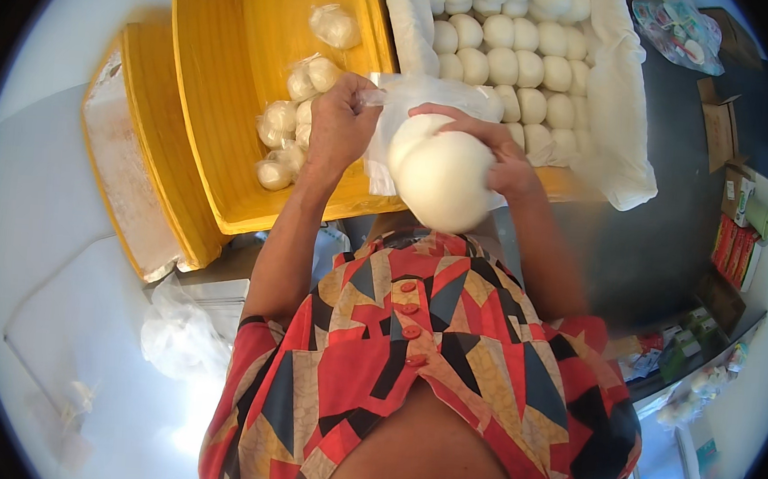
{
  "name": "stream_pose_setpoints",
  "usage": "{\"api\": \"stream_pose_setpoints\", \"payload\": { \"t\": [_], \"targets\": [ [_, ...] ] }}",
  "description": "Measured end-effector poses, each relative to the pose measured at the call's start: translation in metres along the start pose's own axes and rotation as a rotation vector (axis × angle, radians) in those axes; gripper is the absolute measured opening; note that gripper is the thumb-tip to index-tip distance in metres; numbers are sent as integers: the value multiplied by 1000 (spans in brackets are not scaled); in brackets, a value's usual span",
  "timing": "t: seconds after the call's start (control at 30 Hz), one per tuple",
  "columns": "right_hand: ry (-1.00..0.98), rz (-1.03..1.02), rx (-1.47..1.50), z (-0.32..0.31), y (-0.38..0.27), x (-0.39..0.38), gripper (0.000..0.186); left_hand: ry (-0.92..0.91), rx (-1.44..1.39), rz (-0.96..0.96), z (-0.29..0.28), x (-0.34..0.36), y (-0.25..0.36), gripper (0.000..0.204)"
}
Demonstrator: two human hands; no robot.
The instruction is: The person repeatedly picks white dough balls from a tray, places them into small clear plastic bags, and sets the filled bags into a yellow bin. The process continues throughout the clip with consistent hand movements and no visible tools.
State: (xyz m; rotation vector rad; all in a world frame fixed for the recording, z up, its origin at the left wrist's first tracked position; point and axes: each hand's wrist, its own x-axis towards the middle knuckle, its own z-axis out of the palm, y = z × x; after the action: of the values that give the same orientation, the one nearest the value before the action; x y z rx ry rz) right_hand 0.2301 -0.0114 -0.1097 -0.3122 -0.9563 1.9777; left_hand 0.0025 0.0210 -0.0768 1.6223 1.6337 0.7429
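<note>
I had the left hand pinching a plastic bag by the yellow crate, the right hand clamped on buns.

L arm fwd, L fingers pinched; R arm fwd, R fingers curved.

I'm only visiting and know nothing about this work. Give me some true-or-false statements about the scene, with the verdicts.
1. The right hand holds large white buns. True.
2. The left hand is empty. False: the left hand grips a clear plastic bag.
3. Bagged buns lie in the yellow bin. True.
4. The cloth-lined crate stands left of the yellow bin. False: the cloth-lined crate is on its right.
</note>
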Motion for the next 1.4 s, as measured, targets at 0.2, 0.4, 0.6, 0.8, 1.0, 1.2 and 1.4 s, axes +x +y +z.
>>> {"api": "stream_pose_setpoints", "payload": {
  "t": [0.2, 0.4, 0.6, 0.8, 1.0, 1.2, 1.4],
  "targets": [
    [601, 212, -844, 7, 22, 6, 43, -215, 54, 136, 5, -33, 29, 10],
    [-80, 765, -2019, 39, -50, 4, 33, -90, 210, 199, -19, 10, -1, 24],
    [-613, 238, -2489, 41, -64, 14, 6, -348, -198, -167, -31, 18, -11, 35],
    [-26, -633, -1959, 52, -78, 37, 15, -561, -1038, -142, -42, 2, 26, 22],
    [407, 66, -784, 81, -57, 43, 32, -537, -841, 77, -51, -18, 48, 27],
    [381, 194, -341, 98, -47, 50, 46, -491, -634, 101, -36, -19, 30, 19],
    [580, 150, -489, 39, -26, 6, 25, -415, -1243, -180, -43, -15, -24, 23]
  ]
}}
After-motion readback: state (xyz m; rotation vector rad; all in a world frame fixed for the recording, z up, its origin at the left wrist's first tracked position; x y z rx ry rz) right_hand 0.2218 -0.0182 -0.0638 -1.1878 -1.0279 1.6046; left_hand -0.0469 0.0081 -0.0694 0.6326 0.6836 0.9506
